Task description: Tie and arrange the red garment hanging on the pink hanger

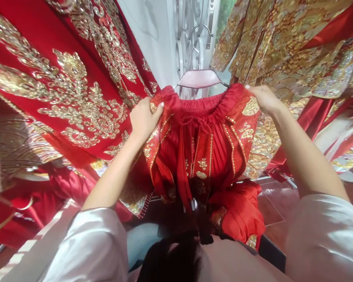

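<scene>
Both hands hold up a red pleated skirt with gold embroidery (200, 145) by its gathered elastic waistband. The left hand (142, 117) is closed on the waistband edge at about 9 o'clock from the skirt's middle, with the thumb lying on the gold-trimmed panel. The right hand (263, 98) is closed on the opposite end of the waistband, at about 2 o'clock. The band is stretched between them, and the skirt hangs down toward 6 o'clock, where its lower part bunches in red folds.

Directly behind the waistband, at 12 o'clock, hangs a pink hanger with a metal hook (198, 76); the top of the band lies just in front of its bar, and I cannot tell if they touch. A large red robe with gold embroidery (61, 86) fills the side at 9 to 10 o'clock, and a gold brocade garment (285, 43) hangs at 1 to 2 o'clock.

I judge that the step in hand is bringing the skirt's waistband to the hanger. The next move, I think, needs both hands to keep the band wide and level, so that it meets the hanger's shoulders evenly and the heavy cloth does not slip to one side.
</scene>
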`<state>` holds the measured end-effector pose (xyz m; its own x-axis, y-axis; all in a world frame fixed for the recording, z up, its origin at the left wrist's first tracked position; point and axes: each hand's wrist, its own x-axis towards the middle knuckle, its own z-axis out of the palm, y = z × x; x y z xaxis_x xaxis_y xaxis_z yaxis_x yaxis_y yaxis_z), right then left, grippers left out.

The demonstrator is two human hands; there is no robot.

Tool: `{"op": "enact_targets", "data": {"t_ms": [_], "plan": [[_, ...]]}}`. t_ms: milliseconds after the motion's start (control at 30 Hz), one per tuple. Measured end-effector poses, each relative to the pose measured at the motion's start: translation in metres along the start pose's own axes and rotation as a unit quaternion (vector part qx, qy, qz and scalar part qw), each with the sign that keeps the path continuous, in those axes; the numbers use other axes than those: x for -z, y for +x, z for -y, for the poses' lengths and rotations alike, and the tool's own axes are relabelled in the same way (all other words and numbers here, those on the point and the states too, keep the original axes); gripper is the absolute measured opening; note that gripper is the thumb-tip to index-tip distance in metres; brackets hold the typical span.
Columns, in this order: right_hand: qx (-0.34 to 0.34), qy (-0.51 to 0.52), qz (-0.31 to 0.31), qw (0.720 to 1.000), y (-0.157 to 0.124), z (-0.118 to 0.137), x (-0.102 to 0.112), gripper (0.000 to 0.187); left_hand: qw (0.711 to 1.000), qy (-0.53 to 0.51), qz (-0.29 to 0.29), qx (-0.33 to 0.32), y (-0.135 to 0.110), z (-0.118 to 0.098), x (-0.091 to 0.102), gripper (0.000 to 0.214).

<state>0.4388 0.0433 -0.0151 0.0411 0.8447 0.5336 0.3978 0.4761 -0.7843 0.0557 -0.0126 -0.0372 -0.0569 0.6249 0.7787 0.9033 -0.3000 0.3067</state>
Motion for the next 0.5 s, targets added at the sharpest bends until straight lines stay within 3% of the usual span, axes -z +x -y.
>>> {"op": "enact_targets", "data": {"t_ms": [133, 233, 300, 433, 500], "plan": [[0.053, -0.015, 0.081, 0.995, -0.007, 0.03, 0.001, 0.022, 0.984, -0.093, 0.123, -0.085, 0.037, -0.011, 0.014, 0.031], [0.081, -0.046, 0.122, 0.988, -0.013, 0.042, -0.004, 0.022, 0.969, -0.139, 0.159, -0.127, 0.057, -0.018, 0.009, 0.034], [0.103, -0.032, 0.079, 0.991, -0.015, 0.04, -0.008, 0.022, 0.974, -0.158, 0.127, -0.104, 0.061, -0.017, 0.003, 0.04], [0.12, 0.028, 0.016, 0.992, -0.009, 0.026, -0.015, 0.027, 0.982, -0.188, 0.001, -0.036, 0.055, -0.006, 0.001, 0.044], [0.123, -0.024, 0.036, 0.991, -0.007, 0.023, -0.016, 0.03, 0.983, -0.181, 0.012, -0.037, 0.048, -0.004, 0.003, 0.043]]}}
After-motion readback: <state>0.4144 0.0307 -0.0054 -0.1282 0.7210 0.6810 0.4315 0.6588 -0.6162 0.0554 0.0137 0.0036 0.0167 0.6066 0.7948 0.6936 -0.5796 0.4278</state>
